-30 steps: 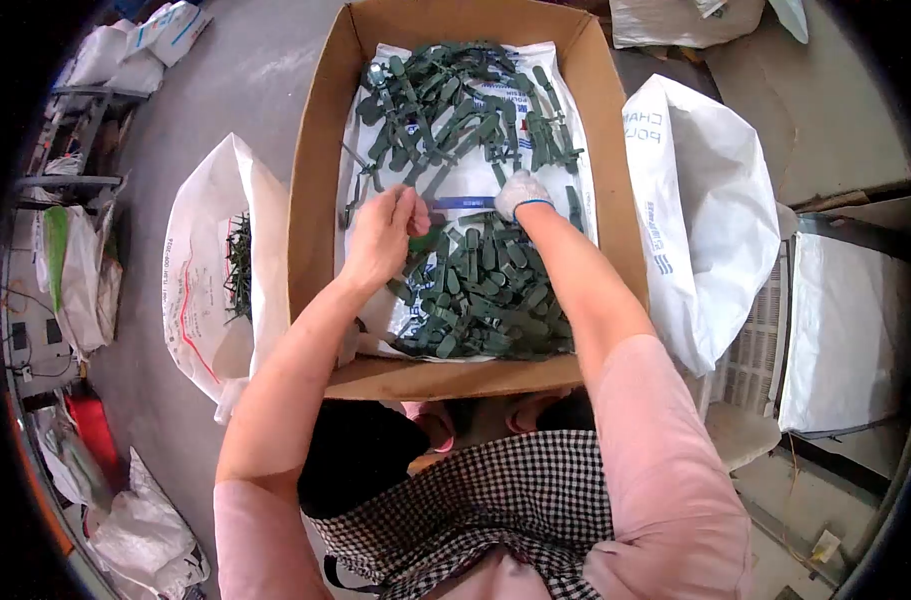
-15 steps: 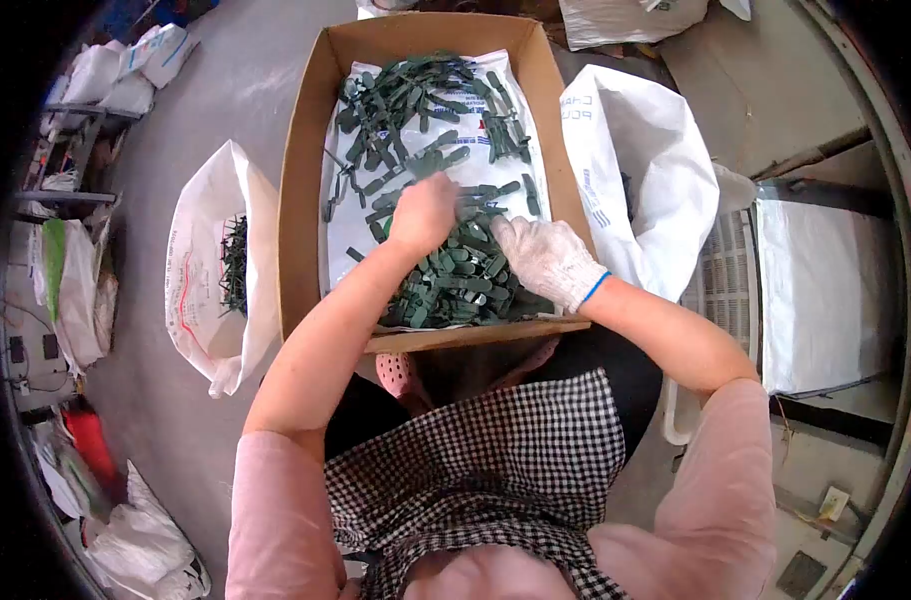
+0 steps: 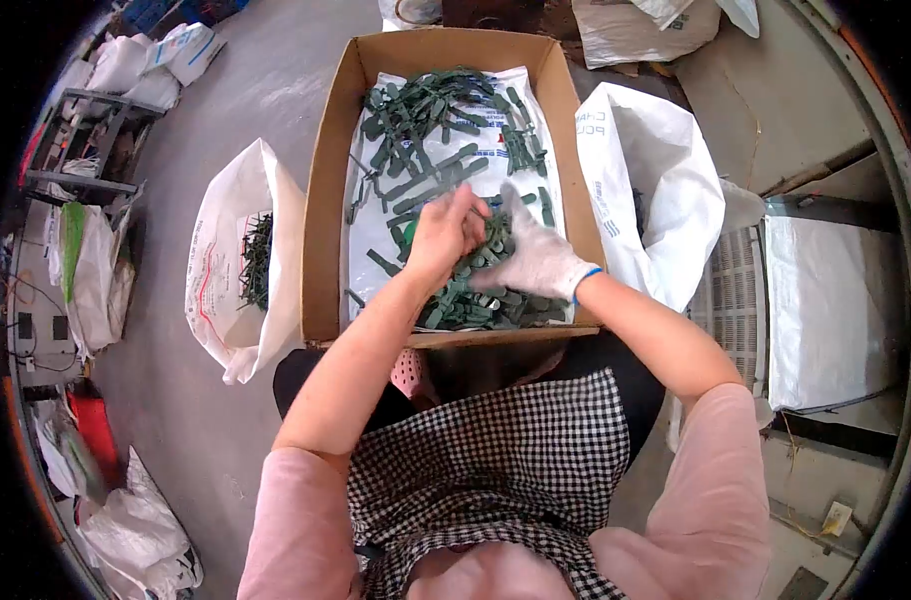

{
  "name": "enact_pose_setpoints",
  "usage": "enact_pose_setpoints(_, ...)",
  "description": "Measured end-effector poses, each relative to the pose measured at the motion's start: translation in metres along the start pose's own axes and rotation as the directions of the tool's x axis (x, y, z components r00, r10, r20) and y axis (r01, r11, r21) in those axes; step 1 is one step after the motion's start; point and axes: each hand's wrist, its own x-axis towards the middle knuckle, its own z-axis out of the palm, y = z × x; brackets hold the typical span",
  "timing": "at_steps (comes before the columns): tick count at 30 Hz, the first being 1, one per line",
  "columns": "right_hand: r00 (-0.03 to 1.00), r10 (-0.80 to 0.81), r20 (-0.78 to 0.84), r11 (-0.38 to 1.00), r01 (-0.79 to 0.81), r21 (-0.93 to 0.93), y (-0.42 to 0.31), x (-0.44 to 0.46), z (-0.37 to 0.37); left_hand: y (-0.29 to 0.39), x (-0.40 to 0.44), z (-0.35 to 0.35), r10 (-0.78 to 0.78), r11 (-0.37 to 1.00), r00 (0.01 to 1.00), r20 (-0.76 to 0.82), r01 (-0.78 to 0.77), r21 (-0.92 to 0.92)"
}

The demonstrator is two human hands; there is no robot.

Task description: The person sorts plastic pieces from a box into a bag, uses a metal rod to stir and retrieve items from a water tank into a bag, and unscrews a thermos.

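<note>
A cardboard box (image 3: pixel 320 200) lined with a white printed sack holds many flat, elongated dark green plastic pieces (image 3: pixel 440 105), with a dense heap (image 3: pixel 475 308) at its near end. My bare left hand (image 3: pixel 447 235) is over the middle of the box, its fingers loosely curled and apart, pointing toward the right hand. My right hand (image 3: pixel 540 258), in a white knit glove with a blue cuff edge, is open, its thumb and fingers spread around a blurred cluster of green pieces (image 3: pixel 497 238). Whether any piece is gripped by either hand is unclear.
An open white sack (image 3: pixel 215 270) with dark green scraps stands left of the box, another white sack (image 3: pixel 675 200) right of it. A pale slatted crate (image 3: pixel 732 300) and a white-covered block (image 3: pixel 830 310) are further right. Racks and bags (image 3: pixel 100 240) line the left.
My right hand has gone from closed fingers on the heap to spread ones. My left hand's fingers have loosened near it. The view has shifted slightly.
</note>
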Motion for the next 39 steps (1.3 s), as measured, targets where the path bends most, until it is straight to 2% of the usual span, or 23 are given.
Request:
enact_pose_setpoints(1, 0.995, -0.087, -0.054, 0.988, 0.093, 0.122, 0.013, 0.013, 0.01, 0.002, -0.005, 0.001, -0.038, 0.958, 0.999, 0.011, 0.039, -0.286)
enact_pose_setpoints(4, 0.975, -0.213, -0.059, 0.902, 0.219, 0.372, -0.001, 0.011, 0.008, 0.001, -0.009, 0.006, -0.102, 0.822, 0.995, 0.011, 0.09, -0.562)
enact_pose_setpoints(6, 0.968, -0.241, -0.075, 0.892, 0.251, 0.376, -0.002, 0.01, 0.014, 0.001, -0.009, 0.0, -0.124, 0.829, 0.992, -0.002, 0.102, -0.55)
enact_pose_setpoints(8, 0.986, -0.164, -0.023, 0.97, 0.165, 0.177, 0.006, 0.018, 0.013, 0.0, -0.001, -0.02, -0.027, 0.93, 0.992, 0.12, 0.069, -0.361)
enact_pose_setpoints(10, 0.989, -0.142, 0.025, 0.986, 0.14, 0.09, 0.028, 0.03, 0.018, 0.004, 0.005, -0.038, 0.081, 0.965, 0.996, 0.038, -0.088, 0.246)
enact_pose_setpoints(11, 0.996, -0.073, 0.042, 0.997, 0.072, 0.032, 0.043, 0.038, 0.023, -0.002, 0.004, -0.044, 0.389, 0.67, 0.914, 0.115, -0.366, 0.646)
enact_pose_setpoints(12, 0.998, -0.003, 0.057, 1.0, 0.005, -0.027, 0.04, 0.04, 0.021, -0.003, -0.002, -0.048, 0.586, 0.156, 0.747, 0.315, -0.485, 0.86)
enact_pose_setpoints(13, 0.982, 0.04, 0.183, 0.985, -0.008, -0.173, 0.032, 0.036, 0.017, -0.004, -0.007, -0.053, 0.583, 0.164, 0.751, 0.309, -0.481, 0.861)
enact_pose_setpoints(15, 0.903, 0.053, 0.427, 0.919, 0.123, -0.374, 0.04, 0.052, 0.027, 0.001, -0.007, -0.063, 0.3, 0.007, 0.869, 0.392, -0.414, 0.91)
enact_pose_setpoints(16, 0.841, 0.044, 0.54, 0.879, 0.224, -0.421, 0.046, 0.057, 0.03, 0.024, -0.011, -0.066, 0.188, 0.096, 0.967, 0.172, -0.192, 0.977)
enact_pose_setpoints(17, 0.88, 0.081, 0.468, 0.863, 0.173, -0.474, 0.042, 0.065, 0.025, 0.04, -0.014, -0.082, 0.201, 0.066, 0.974, 0.103, -0.118, 0.991)
enact_pose_setpoints(18, 0.972, -0.087, 0.216, 0.801, 0.197, -0.566, 0.064, 0.087, 0.036, 0.039, -0.013, -0.115, 0.4, 0.139, 0.916, 0.008, -0.069, 0.988)
enact_pose_setpoints(19, 0.993, -0.108, 0.041, 0.813, 0.112, -0.571, 0.053, 0.095, 0.016, 0.047, -0.015, -0.149, 0.351, 0.085, 0.927, -0.129, 0.106, 0.991)
enact_pose_setpoints(20, 0.974, -0.14, -0.178, 0.742, -0.016, -0.67, 0.075, 0.125, 0.017, 0.04, -0.013, -0.207, 0.449, 0.288, 0.86, -0.244, 0.119, 0.95)
enact_pose_setpoints(21, 0.899, -0.162, -0.407, 0.738, -0.163, -0.655, 0.094, 0.153, 0.014, 0.045, -0.019, -0.242, 0.433, 0.206, 0.843, -0.319, 0.252, 0.946)
enact_pose_setpoints(25, 0.906, 0.297, -0.301, 0.853, -0.394, -0.344, 0.174, 0.244, 0.02, 0.014, -0.046, -0.328, 0.463, -0.152, 0.791, -0.399, 0.515, 0.844)
enact_pose_setpoints(27, 0.891, 0.392, -0.23, 0.86, -0.444, -0.253, 0.185, 0.255, 0.035, 0.025, -0.038, -0.29, 0.543, -0.146, 0.78, -0.31, 0.451, 0.881)
enact_pose_setpoints(30, 0.95, 0.13, -0.285, 0.92, -0.223, -0.322, 0.128, 0.192, 0.012, 0.043, -0.014, -0.215, 0.601, 0.054, 0.778, -0.183, 0.19, 0.98)
enact_pose_setpoints(32, 0.954, -0.073, -0.292, 0.982, 0.017, -0.19, 0.096, 0.141, -0.009, 0.031, 0.012, -0.185, 0.528, 0.279, 0.847, -0.063, -0.103, 0.955)
enact_pose_setpoints(34, 0.957, -0.154, -0.244, 0.987, 0.136, -0.088, 0.075, 0.1, -0.025, 0.019, 0.032, -0.136, 0.55, 0.292, 0.83, 0.088, -0.29, 0.911)
enact_pose_setpoints(35, 0.956, -0.155, -0.248, 0.986, 0.136, -0.092, 0.064, 0.079, -0.029, 0.014, 0.037, -0.11, 0.486, 0.37, 0.87, 0.075, -0.283, 0.885)
enact_pose_setpoints(37, 0.971, -0.122, -0.205, 0.928, 0.185, 0.323, 0.045, 0.043, -0.034, 0.0, 0.044, -0.069, 0.353, 0.528, 0.935, 0.031, -0.226, 0.819)
enact_pose_setpoints(39, 0.96, -0.141, -0.241, 0.832, 0.247, 0.497, 0.042, 0.022, -0.023, -0.005, 0.042, -0.046, 0.201, 0.666, 0.98, 0.001, -0.138, 0.734)
